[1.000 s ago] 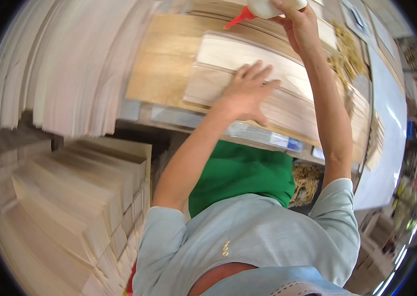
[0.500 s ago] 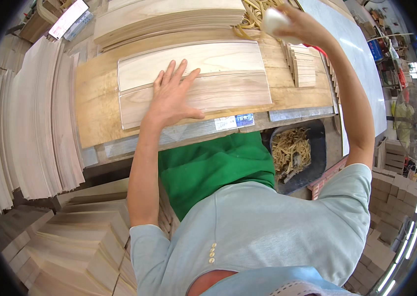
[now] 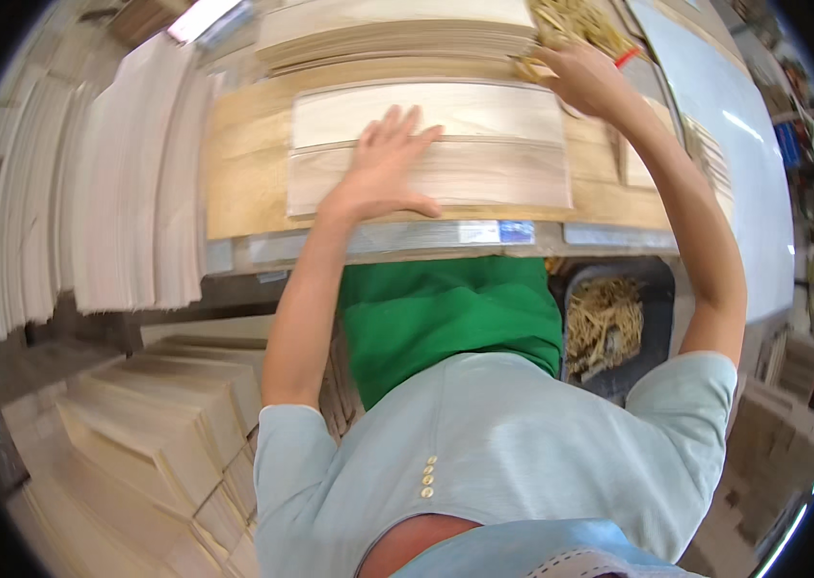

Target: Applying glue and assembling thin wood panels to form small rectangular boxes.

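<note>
A pale wooden panel [image 3: 503, 173] made of two boards, the nearer one browner, lies on a tan plywood board [image 3: 248, 159]. My left hand [image 3: 383, 169] is spread flat on its left half, fingers apart and thumb out to the right. At the panel's far right corner is my right hand [image 3: 588, 82], its fingers curled downward and blurred. A bit of something whitish shows under the palm, but what it holds is hidden. Tan strips [image 3: 590, 24] lie heaped just beyond this hand, one loop close to its fingertips.
Stacked boards [image 3: 397, 40] lie behind the panel. Tall stacks of thin boards [image 3: 123, 183] stand at left, more [image 3: 161, 405] at lower left. Small wooden blocks [image 3: 640, 159] sit under my right forearm. A black bin [image 3: 657, 318] of tan scraps stands below the bench; a grey-white tabletop [image 3: 754, 212] adjoins at right.
The view has shifted, moving the panel rightward in the picture. My right hand has come nearer to the panel's far right corner; the white object it held no longer shows plainly. My left hand stays flat.
</note>
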The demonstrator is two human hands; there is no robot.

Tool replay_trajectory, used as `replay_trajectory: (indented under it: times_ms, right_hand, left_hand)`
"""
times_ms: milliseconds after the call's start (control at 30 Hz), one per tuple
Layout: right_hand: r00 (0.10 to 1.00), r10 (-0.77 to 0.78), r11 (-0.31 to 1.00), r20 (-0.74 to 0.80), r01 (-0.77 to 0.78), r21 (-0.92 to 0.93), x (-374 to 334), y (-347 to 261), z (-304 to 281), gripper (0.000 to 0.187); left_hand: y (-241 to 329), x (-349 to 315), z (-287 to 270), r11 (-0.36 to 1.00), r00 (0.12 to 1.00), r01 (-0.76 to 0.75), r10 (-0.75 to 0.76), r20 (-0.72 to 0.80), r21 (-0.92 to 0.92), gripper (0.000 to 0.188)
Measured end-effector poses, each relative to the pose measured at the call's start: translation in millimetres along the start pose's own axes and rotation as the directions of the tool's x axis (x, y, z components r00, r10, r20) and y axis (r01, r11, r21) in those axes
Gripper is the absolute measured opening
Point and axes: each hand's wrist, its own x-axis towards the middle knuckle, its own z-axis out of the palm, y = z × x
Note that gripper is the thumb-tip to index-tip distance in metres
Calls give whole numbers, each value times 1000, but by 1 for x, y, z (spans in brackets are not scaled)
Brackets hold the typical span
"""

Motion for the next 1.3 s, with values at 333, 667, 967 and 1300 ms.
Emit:
replay_trajectory:
  times_ms: [333,667,967,1300]
  right_hand:
    - [937,345,688,-58,-211,694,-119,-61,-9,27]
    - [603,761,470,-239,-259,844,-152,11,42,65]
    - [700,654,598,-287,-245,763,-91,28,55,81]
    - [700,657,617,-279,-287,732,-67,35,70,61]
  left_hand:
    - [-62,-38,-85,950,799,266,-120,-589,167,54]
    - [-164,-167,-223,627,483,745,-743,-464,-229,87]
    - [-181,-173,-236,543,439,827,-786,-436,-144,89]
    - [-183,-183,-238,639,471,745,-707,-527,-192,85]
